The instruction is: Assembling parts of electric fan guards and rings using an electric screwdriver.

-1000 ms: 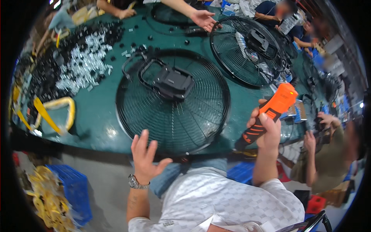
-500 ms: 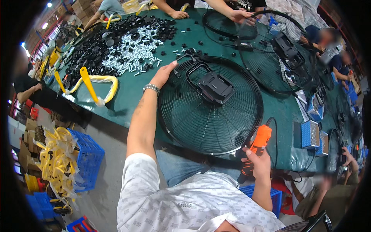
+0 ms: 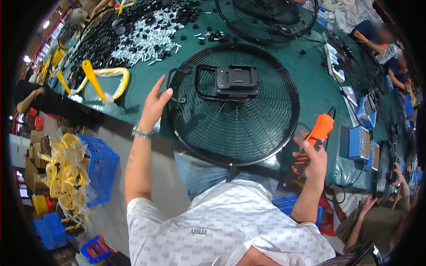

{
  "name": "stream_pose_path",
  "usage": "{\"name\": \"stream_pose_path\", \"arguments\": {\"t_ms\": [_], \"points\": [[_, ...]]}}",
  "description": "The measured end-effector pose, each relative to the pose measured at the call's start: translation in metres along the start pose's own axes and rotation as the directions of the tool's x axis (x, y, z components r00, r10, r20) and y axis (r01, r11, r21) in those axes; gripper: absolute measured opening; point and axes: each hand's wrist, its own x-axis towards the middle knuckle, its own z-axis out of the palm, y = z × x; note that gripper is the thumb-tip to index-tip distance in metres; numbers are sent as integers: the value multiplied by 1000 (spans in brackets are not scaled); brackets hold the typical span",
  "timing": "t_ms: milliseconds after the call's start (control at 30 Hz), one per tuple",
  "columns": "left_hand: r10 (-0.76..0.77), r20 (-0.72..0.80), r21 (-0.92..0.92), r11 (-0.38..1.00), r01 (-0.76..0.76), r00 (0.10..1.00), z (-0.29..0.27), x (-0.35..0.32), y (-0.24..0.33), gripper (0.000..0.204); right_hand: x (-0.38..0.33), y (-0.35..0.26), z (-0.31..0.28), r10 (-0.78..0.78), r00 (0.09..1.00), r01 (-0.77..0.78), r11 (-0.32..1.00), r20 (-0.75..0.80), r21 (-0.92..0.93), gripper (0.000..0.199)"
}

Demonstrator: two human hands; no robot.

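A round black fan grille [image 3: 213,133] lies on the green table right in front of me. A black motor housing [image 3: 237,82] and a loop handle [image 3: 204,83] sit on it. At its left rim is a curved black bracket [image 3: 174,80]. My left hand [image 3: 154,106] is beside this bracket, thumb apart from the stretched fingers; whether it touches the bracket I cannot tell. In my right hand [image 3: 314,159] is an orange and black electric screwdriver [image 3: 320,128], held just off the grille's right edge, its front end pointing down toward me.
Loose silver screws [image 3: 148,37] and black knobs are heaped at the far left, near a yellow tubular frame [image 3: 124,82]. Another fan grille [image 3: 248,26] lies beyond mine. At right are a white power strip [image 3: 333,62] and blue boxes [image 3: 358,142] of small parts. Co-workers surround the table.
The grille in front of me has turned and shifted slightly left. My left hand has moved left and nearer. The screwdriver has moved right. The far grille is farther away, uncovering the power strip.
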Motion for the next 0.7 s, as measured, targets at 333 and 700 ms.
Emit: {"name": "stream_pose_path", "arguments": {"t_ms": [333,700], "points": [[72,-306,-132,984,-117,949,61,-20,4,39,20,0,9,52,997,-42,983,-50,177,36],[-35,-429,-236,969,-75,903,118,-57,25,35,1,-12,-47,-90,990,115,963,-110,244,43]]}}
